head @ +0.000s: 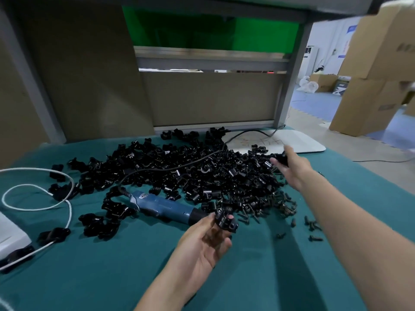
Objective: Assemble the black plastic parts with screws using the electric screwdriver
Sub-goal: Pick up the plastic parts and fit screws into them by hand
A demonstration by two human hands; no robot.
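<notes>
Black parts (225,222) in left hand (202,242), right hand (294,169)

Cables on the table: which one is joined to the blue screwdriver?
The black cable, running over the black parts into the screwdriver's rear; the white cable loops apart at left.

Worktable draped in teal cloth (247,283), with pale beige floor (363,153) past its right edge. Behind the table, flat tan partition panels (89,70) are set between grey metal frame posts (291,86). A grey horizontal rail (211,62) crosses the middle gap, and above it hangs a bright green backdrop (213,32) with a shaded upper part.

The right side opens onto a larger room:
- blue foam floor mats (314,106)
- white far wall (330,34), with a tall white floor-standing unit (311,61) against it
- large brown cardboard boxes (377,63), stacked, near right
- smaller cartons (323,81) and a white plastic bag (309,85) further back

Light is even and the shadows are soft.
</notes>
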